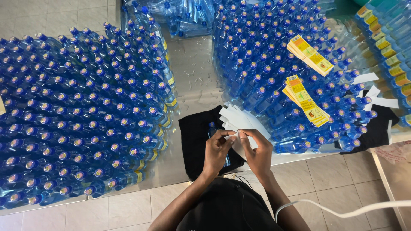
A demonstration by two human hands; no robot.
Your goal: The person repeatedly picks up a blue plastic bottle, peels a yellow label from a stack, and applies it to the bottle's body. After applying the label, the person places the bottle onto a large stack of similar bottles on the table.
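Two hands meet just above the near edge of the surface [192,72], and both grips are pressed together on the same thing: a white backing strip [238,135] from the fanned bundle of strips [239,122]. The left hand [217,150] pinches the strip's near end with thumb and forefinger, and the right hand [258,153] pinches it just beside, fingertips almost touching the left's. Whether a sticker is already lifting off the strip cannot be told.

To peel well, it seems best to keep both pinches close together at one corner, pull slowly and flat, and keep the sticky side off the fingertips.

Directly under the left grip, lying on a black cloth [192,137], is one blue bottle [212,128], mostly hidden by the hand. Beyond the right grip lie yellow label stacks [306,100] on top of the far bottle group [274,55]. Well to the left of both grips is the big bottle block [77,115], caps facing up, some with yellow labels showing along its near-right edge.
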